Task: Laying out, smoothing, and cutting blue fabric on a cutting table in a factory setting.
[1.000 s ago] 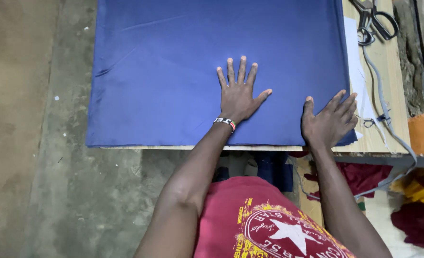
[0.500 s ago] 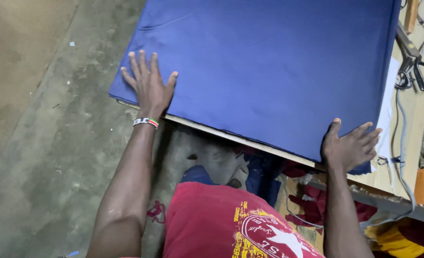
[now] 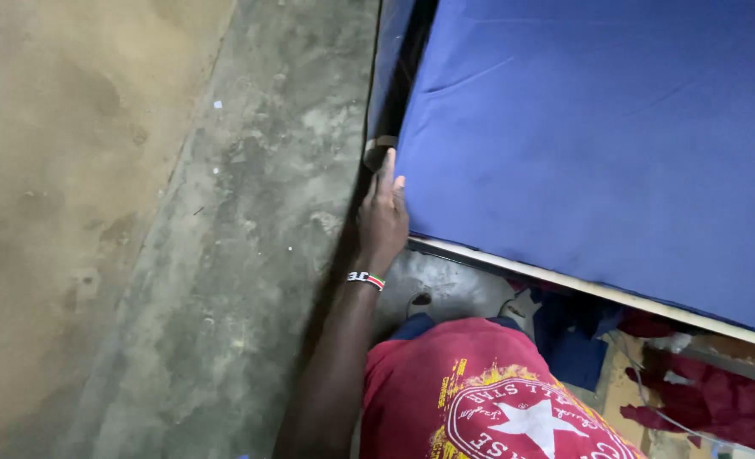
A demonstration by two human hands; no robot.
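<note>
At the table's near-left corner, a left hand [image 3: 383, 217] lies on the edge of a blue cloth [image 3: 598, 136].

Fingers [image 3: 388, 174] lie close together and point toward 12 o'clock, flat along the cloth's left border where it folds over the side; whether they pinch it cannot be told. The right hand is out of view. Spread smooth across the tabletop, the cloth fills the frame from 12 to 4 o'clock of the hand. It looks light, soft and limp, likely to slide and wrinkle, so the hem at a corner seems the best hold. A pale table edge [image 3: 581, 287] shows beneath, concrete floor [image 3: 182, 255] at 9 o'clock.
</note>
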